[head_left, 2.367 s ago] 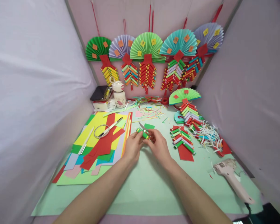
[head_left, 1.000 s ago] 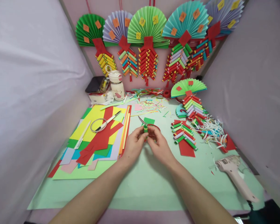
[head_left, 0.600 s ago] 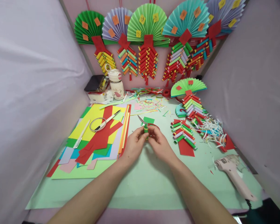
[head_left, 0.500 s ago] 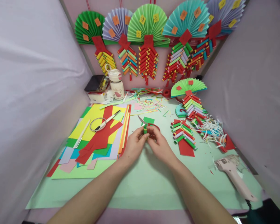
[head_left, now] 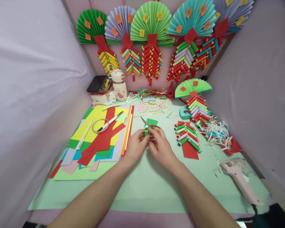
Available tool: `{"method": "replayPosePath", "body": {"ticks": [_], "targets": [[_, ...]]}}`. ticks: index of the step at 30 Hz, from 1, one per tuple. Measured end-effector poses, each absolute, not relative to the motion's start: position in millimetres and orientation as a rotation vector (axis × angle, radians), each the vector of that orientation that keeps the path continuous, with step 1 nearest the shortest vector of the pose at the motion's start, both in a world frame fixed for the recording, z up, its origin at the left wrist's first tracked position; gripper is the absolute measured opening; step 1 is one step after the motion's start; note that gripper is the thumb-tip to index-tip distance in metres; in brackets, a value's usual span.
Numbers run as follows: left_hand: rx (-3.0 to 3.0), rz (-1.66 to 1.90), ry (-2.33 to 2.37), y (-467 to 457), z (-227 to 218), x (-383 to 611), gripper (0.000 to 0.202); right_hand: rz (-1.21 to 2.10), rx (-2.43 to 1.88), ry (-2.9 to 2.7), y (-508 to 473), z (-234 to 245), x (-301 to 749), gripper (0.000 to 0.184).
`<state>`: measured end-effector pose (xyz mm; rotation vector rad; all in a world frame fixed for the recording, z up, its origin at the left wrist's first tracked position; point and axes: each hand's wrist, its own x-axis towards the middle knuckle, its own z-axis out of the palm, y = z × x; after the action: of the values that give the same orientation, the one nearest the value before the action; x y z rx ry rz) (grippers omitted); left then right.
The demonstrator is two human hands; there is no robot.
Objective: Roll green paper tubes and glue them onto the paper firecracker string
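Note:
A small green paper roll (head_left: 146,131) with a yellow band near its top stands upright in the fingers of my left hand (head_left: 136,146). That hand is pinched closed around it. My right hand (head_left: 161,148) is just to the right, fingers bent and the thumb apart from the forefinger. Its fingertips are beside the roll; whether they touch it I cannot tell. Scissors (head_left: 154,126) with red handles lie on the table behind my hands, blades spread, their handles partly covered by my right fingers. A green paper piece (head_left: 152,121) lies just beyond the blades.
Coloured paper sheets (head_left: 85,172) with a craft knife (head_left: 112,120), a white pen (head_left: 84,135) and a tape ring (head_left: 100,126) lie left. To the right are a paper firecracker string (head_left: 187,134), paper shreds (head_left: 216,133) and a glue gun (head_left: 239,180). A bottle (head_left: 119,85) stands behind.
My right fingers have shifted and spread slightly beside the roll, and a red scissor handle now shows between thumb and forefinger. The left hand keeps its pinch on the roll.

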<state>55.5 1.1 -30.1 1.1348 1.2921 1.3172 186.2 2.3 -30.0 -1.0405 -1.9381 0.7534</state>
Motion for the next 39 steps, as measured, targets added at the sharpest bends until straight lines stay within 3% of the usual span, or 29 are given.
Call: {"method": "replayPosePath", "body": {"ticks": [11, 33, 39], "targets": [[0.693, 1.172, 0.943, 0, -16, 53, 0.033, 0.623, -0.958, -2.164, 8, -22, 195, 0.083], [0.508, 0.781, 0.613, 2, -13, 29, 0.013, 0.936, -0.850, -1.985, 6, -18, 197, 0.090], [0.432, 0.814, 0.510, 0, -9, 33, 0.022, 1.210, -0.795, -1.734, 3, -24, 192, 0.090]]}}
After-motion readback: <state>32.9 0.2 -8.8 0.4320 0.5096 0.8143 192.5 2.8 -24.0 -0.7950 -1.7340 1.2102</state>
